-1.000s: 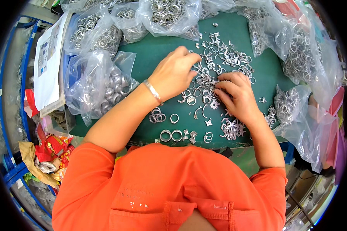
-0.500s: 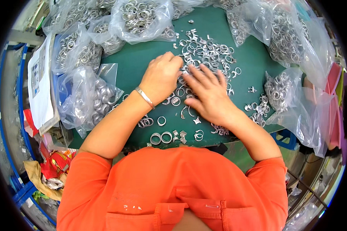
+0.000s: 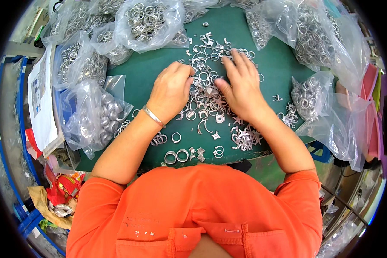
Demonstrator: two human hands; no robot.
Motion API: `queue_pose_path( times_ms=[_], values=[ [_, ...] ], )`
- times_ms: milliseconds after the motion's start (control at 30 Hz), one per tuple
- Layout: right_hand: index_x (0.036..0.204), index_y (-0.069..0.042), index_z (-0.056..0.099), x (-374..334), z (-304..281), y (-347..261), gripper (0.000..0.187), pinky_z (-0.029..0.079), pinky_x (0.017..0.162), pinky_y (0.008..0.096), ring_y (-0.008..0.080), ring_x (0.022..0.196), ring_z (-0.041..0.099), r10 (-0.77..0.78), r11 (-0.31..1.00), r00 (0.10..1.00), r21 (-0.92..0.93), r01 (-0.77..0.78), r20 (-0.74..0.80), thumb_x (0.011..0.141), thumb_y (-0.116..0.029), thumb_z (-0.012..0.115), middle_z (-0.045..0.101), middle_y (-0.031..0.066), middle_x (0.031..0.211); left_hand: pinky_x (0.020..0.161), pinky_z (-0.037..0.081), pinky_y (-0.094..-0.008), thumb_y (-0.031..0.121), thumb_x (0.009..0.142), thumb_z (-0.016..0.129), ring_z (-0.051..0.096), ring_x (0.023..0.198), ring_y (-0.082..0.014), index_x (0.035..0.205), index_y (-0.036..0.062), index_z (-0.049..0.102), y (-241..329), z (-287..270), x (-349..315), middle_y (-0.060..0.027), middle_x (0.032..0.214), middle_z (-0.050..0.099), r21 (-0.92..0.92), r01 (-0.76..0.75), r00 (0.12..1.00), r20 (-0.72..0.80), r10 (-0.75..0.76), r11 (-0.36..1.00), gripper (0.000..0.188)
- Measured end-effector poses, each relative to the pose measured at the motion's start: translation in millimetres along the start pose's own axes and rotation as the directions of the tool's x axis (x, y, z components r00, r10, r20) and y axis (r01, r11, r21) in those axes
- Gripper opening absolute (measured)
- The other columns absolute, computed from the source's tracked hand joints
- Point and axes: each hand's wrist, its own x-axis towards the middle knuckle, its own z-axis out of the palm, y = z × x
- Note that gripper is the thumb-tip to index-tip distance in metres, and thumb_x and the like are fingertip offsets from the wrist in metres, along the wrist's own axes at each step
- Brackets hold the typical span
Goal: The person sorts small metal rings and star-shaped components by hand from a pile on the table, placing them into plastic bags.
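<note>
A loose pile of silver-coloured metal rings and small cast pieces is spread over the green tabletop. At the pile's left edge my left hand is closed, its fingertips tucked under, so whatever they hold is hidden. My right hand rests over the pile's right side, palm down, fingers spread, with nothing seen in it. Between the hands many rings lie overlapping. Below my right wrist is a cluster of star-shaped pieces. Along the near edge lie two wide rings and a few small pieces.
Clear plastic bags of rings stand around the table: an open bag at the back, a bag of chunky rings at left, a bag at right. A printed sheet stands at left. Blue shelving lies beyond.
My right hand has moved up and right, uncovering rings and the star-shaped cluster. My left hand has shifted slightly left and down, still closed. The whole view has shifted a little.
</note>
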Motion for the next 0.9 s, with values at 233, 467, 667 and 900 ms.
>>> queue_pose_path(
  times_ms=[233,467,667,900],
  values=[
    [0.119,0.001,0.055,-6,-6,-9,0.040,0.037,0.101,0.0431,0.0381,0.121,0.045,-0.204,0.906,0.970,0.401,0.136,0.131,0.085,-0.019,0.062,0.049,0.0192,0.131,0.072,0.048,-0.0376,-0.003,0.079,0.060,0.059,0.082,-0.0315,0.092,0.0015,0.060,-2,1,-2,-0.0134,0.090,0.057,0.002,0.015,1.000,0.004,-0.015,1.000,0.014],
    [0.099,-0.002,0.063,18,-21,49,0.019,0.046,0.084,0.0408,0.0340,0.094,0.057,0.095,0.995,0.986,-0.019,-0.099,-0.134,0.080,-0.007,0.063,0.060,0.0148,0.099,0.072,0.048,-0.0374,-0.004,0.078,0.060,0.059,0.081,-0.0302,0.094,0.0022,0.059,-2,0,-2,-0.0130,0.090,0.057,-0.032,0.032,0.999,0.021,-0.031,0.999,0.017],
    [0.094,0.000,0.065,19,-28,57,0.018,0.049,0.067,0.0316,0.0206,0.069,0.059,0.365,0.896,0.920,0.214,-0.388,0.142,0.077,-0.006,0.069,0.062,0.0077,0.080,0.074,0.048,-0.0385,-0.004,0.077,0.061,0.058,0.084,-0.0316,0.094,0.0028,0.059,-3,3,-4,-0.0133,0.092,0.056,-0.010,0.039,0.999,0.017,-0.038,0.999,0.019],
    [0.091,-0.002,0.067,15,-34,69,0.009,0.043,0.058,0.0196,0.0052,0.065,0.054,0.384,0.603,0.870,0.629,-0.491,0.311,0.082,-0.005,0.069,0.064,-0.0007,0.077,0.075,0.047,-0.0389,-0.004,0.077,0.061,0.058,0.084,-0.0321,0.094,0.0024,0.058,-3,2,-4,-0.0137,0.092,0.055,-0.018,0.022,1.000,0.013,-0.022,1.000,0.019]
  ],
)
